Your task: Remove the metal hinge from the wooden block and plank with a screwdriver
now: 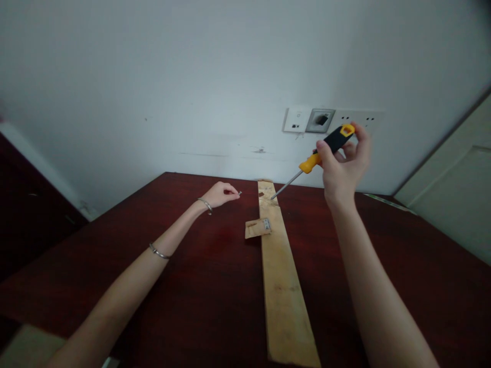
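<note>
My right hand (345, 163) is closed round the black and yellow handle of a screwdriver (311, 162). Its metal shaft slants down to the left, and the tip appears at or just above the far part of a long wooden board (282, 276). Left of the board, my left hand (220, 194) pinches a small screw (240, 193) between thumb and fingertips, over the table. A small light-brown wooden piece (254, 228) with a metal plate (266, 224) on it lies partly across the board's left edge. The board has a dark hole near its far end.
The dark red table (199, 286) reaches back to a pale wall (215, 76). On the wall, right of the middle, are a socket panel (297, 119) and a grey knob switch (320, 120). A pale door (460, 174) stands at the right. A thin strip (389, 203) lies at the table's far right edge.
</note>
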Motion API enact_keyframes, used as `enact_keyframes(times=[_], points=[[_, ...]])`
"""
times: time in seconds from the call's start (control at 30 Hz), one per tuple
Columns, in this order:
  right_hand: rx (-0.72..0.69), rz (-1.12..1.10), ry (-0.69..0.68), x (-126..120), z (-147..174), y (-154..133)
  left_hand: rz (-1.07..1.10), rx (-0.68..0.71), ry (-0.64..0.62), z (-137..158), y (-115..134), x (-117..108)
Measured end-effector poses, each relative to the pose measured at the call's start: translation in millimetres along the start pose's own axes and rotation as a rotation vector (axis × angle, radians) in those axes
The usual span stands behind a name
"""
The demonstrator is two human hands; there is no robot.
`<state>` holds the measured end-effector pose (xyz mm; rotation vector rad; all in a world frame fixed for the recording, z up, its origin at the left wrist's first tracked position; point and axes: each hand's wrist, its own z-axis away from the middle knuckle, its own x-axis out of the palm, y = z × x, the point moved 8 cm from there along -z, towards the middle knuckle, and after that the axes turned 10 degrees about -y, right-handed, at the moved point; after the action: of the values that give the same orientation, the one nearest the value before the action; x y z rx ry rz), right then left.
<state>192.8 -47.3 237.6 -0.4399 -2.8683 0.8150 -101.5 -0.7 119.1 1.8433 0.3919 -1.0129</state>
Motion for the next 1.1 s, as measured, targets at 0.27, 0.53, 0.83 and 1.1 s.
enact_keyframes(times=[0.27,0.53,0.83,1.1], points=[[-0.071,-0.072,0.036,-0.4,-2.4,-2.7,-0.434,-0.607,-0.096,63.4,-122.2,-62.0],[-0.057,-0.047,0.026,-0.8,-5.7,5.1,-0.569,-0.841,-0.066,105.5,-160.8,-70.4],[-0.043,-0.064,0.035,-0.2,-6.8,3.5,-0.743,-0.791,-0.060,113.1,-149.1,-52.4],[-0.055,-0.075,0.037,-1.5,-5.8,0.6,-0.803,-0.761,-0.064,117.5,-148.0,-48.3]])
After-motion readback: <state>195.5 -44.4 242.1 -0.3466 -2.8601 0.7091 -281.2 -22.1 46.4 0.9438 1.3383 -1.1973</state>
